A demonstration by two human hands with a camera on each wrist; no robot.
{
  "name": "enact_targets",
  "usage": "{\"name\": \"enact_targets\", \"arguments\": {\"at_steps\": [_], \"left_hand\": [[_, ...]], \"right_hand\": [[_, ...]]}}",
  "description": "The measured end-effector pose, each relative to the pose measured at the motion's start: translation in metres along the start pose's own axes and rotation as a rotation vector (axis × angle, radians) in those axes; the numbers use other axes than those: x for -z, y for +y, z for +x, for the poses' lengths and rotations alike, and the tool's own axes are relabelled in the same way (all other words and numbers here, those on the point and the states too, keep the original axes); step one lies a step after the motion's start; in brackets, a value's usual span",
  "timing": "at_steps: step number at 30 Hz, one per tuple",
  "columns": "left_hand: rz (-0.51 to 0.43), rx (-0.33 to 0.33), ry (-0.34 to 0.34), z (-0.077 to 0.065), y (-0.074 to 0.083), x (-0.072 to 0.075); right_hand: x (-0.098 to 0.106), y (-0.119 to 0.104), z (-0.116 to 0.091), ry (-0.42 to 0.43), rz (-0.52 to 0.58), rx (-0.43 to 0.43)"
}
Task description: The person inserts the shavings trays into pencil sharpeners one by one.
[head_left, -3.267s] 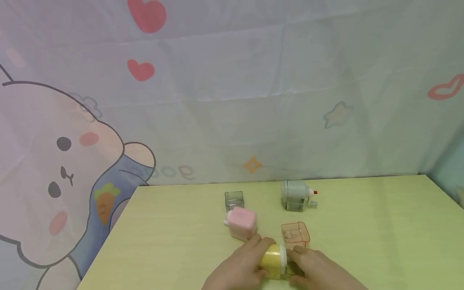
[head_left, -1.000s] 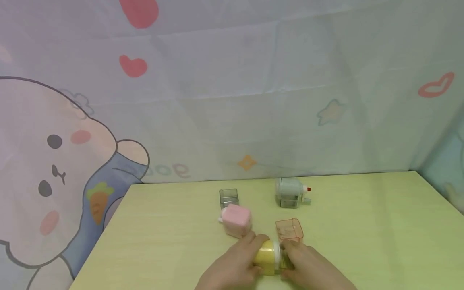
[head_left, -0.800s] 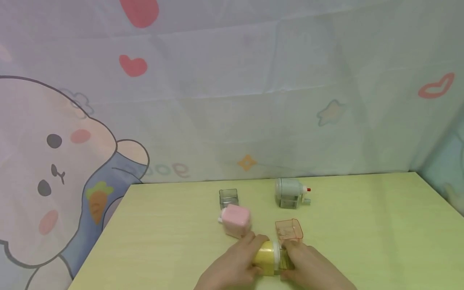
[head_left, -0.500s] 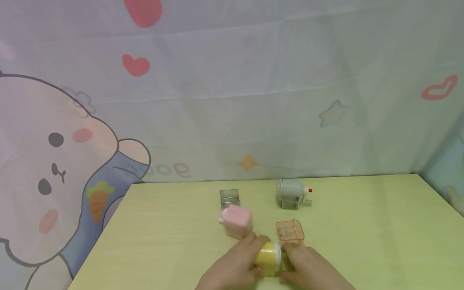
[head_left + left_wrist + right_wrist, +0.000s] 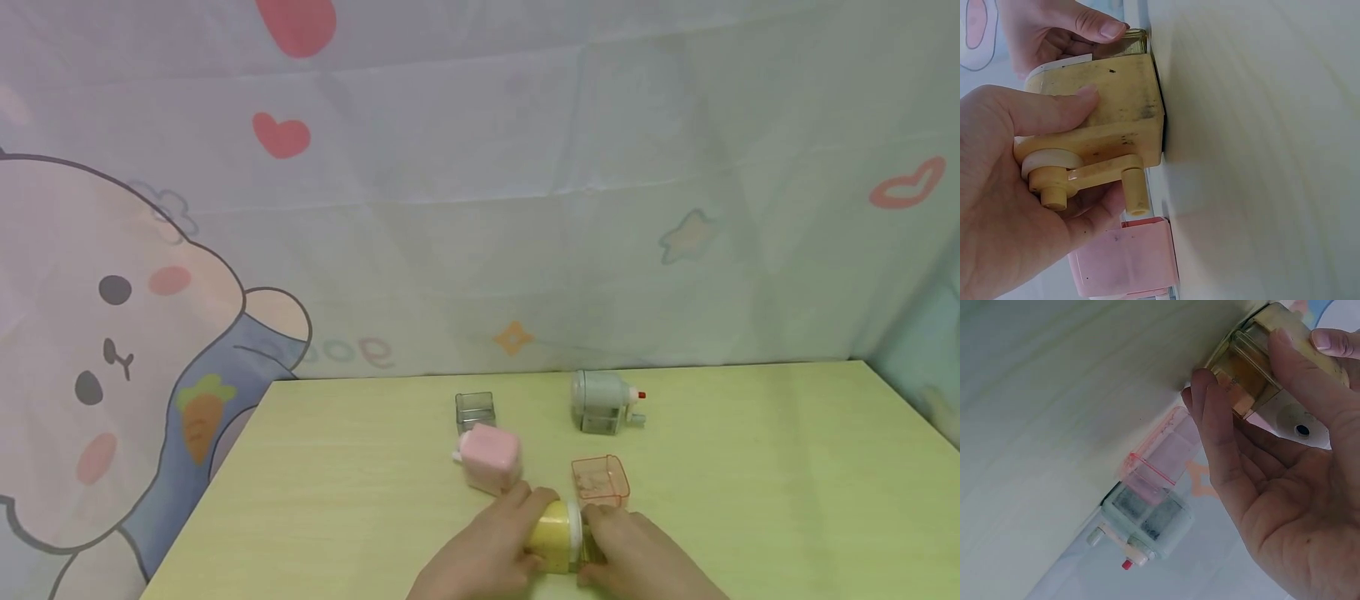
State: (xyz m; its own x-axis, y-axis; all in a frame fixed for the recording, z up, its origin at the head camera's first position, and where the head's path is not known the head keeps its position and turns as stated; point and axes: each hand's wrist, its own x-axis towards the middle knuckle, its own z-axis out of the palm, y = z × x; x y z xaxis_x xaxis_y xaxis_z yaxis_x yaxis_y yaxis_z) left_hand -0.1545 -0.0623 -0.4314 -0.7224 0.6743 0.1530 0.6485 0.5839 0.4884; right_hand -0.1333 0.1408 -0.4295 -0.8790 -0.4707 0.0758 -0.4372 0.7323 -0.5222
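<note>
A yellow crank pencil sharpener (image 5: 553, 540) lies near the front of the table between both hands. My left hand (image 5: 483, 550) grips its body, thumb on one face; the crank handle (image 5: 1136, 190) shows below that thumb in the left wrist view. My right hand (image 5: 641, 552) pinches the see-through yellowish shavings drawer (image 5: 1244, 372) between thumb and fingers at the sharpener's white-rimmed end. Part of the drawer sticks out from the body; the fingers cover much of it. The white end face with a dark round hole (image 5: 1302, 430) shows in the right wrist view.
A pink sharpener (image 5: 491, 458) lies just beyond my left hand, a grey see-through drawer (image 5: 476, 412) behind it. A red-rimmed clear drawer (image 5: 600, 479) sits beyond my right hand. Farther back stands a grey-green sharpener (image 5: 600, 400), before a printed cloth (image 5: 465, 208).
The head view has shifted a little. My right hand sits slightly closer to the yellow sharpener's body than 3.3 s ago; both hands keep their hold. The other things have stayed put.
</note>
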Motion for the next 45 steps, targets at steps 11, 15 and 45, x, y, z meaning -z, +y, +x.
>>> {"name": "enact_targets", "arguments": {"at_steps": [11, 15, 45], "left_hand": [[0.008, -0.006, 0.006, -0.0004, 0.0006, -0.0011], [0.008, -0.007, 0.012, -0.0005, 0.0009, -0.0005], [0.037, -0.022, 0.032, -0.0006, 0.0009, -0.0006]], "right_hand": [[-0.0026, -0.0017, 0.0017, -0.007, 0.023, -0.007], [-0.0018, -0.0022, 0.0023, -0.02, 0.072, 0.001], [-0.004, -0.0046, 0.0064, -0.019, 0.212, 0.001]]}}
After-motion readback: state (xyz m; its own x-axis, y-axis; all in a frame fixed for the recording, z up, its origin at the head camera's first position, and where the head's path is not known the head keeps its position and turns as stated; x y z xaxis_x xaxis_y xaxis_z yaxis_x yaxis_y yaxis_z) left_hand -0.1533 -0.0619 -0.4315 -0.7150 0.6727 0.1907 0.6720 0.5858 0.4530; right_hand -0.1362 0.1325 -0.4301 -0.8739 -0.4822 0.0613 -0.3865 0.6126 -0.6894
